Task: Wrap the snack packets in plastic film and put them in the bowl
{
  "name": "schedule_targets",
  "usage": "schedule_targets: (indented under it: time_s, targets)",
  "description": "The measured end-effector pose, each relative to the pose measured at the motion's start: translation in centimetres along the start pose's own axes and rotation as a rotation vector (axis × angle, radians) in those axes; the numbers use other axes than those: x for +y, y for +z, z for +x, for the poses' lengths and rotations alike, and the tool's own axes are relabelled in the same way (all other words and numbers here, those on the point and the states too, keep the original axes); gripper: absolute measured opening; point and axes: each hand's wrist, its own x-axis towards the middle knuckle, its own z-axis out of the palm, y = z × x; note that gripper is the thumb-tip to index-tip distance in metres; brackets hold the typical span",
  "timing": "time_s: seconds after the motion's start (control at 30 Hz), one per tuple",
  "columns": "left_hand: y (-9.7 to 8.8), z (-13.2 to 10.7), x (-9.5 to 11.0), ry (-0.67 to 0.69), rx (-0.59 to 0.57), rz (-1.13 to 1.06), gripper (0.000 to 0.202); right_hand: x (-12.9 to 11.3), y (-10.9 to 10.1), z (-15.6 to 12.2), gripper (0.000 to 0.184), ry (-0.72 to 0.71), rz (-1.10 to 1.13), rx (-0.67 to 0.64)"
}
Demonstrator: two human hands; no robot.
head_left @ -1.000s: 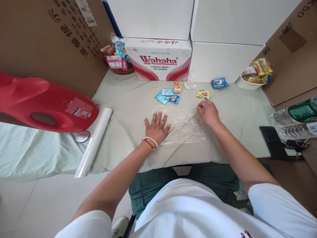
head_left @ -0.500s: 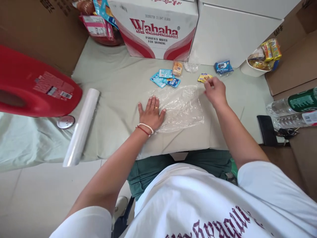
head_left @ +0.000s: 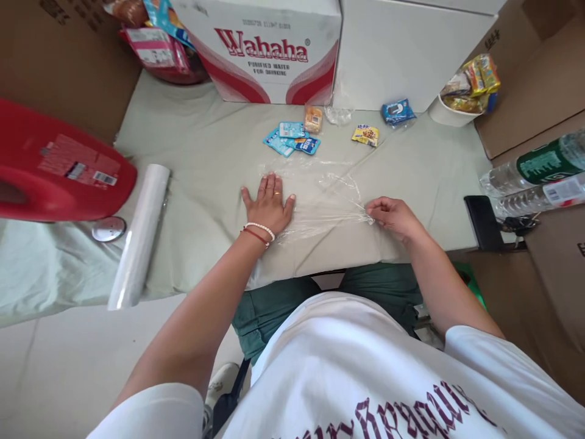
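A sheet of clear plastic wrap lies crumpled on the pale green cloth. My left hand lies flat on the sheet's left edge, fingers spread. At the sheet's near right corner my right hand pinches the film. Beyond the sheet are several small blue snack packets, an orange packet, a yellow packet and a blue biscuit packet.
A roll of plastic wrap lies at the left beside a red plastic container and a round metal lid. A Wahaha carton and white boxes stand behind. A bowl of snacks, water bottles and a black phone are at the right.
My right hand has come from the far right corner of the sheet, near the yellow packet, to its near right corner and pinched the film. My left hand has stayed flat.
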Motion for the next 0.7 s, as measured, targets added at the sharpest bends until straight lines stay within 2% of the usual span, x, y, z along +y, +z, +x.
schedule_targets:
  time_s: [0.1, 0.17, 0.2, 0.33, 0.4, 0.47, 0.57, 0.63, 0.7]
  targets:
    - [0.0, 0.0, -0.1, 0.0, 0.003, -0.025, 0.075, 0.1, -0.8, -1.3, 0.017, -0.113, -0.063, 0.194]
    - [0.1, 0.0, -0.1, -0.004, 0.009, -0.031, 0.074, 0.0, 0.5, -2.8, 0.017, -0.277, -0.186, 0.304]
    - [0.1, 0.0, -0.2, -0.005, 0.012, -0.03, 0.074, -0.1, 1.7, -3.5, 0.018, -0.377, -0.262, 0.286]
    - [0.3, -0.1, -0.2, -0.003, 0.013, -0.013, 0.074, -0.7, 8.4, -5.2, 0.032, -0.752, -0.574, -0.06]
    - [0.3, -0.1, -0.2, -0.001, 0.012, -0.008, 0.074, -0.9, 11.3, -5.0, 0.043, -0.856, -0.695, -0.159]
    - [0.3, -0.1, -0.2, 0.001, 0.022, -0.01, 0.073, -0.7, 13.1, -4.8, 0.047, -0.913, -0.79, -0.26]
    - [0.4, -0.2, -0.1, -0.001, 0.047, -0.029, 0.072, 0.4, 13.1, -6.3, 0.049, -0.946, -0.874, -0.441]
    - [0.3, -0.2, -0.1, -0.003, 0.053, -0.041, 0.072, 1.1, 11.6, -8.4, 0.047, -0.935, -0.886, -0.521]
    - [0.2, -0.2, -0.1, 0.0, 0.049, -0.041, 0.073, 0.9, 9.7, -10.3, 0.036, -0.929, -0.85, -0.632]
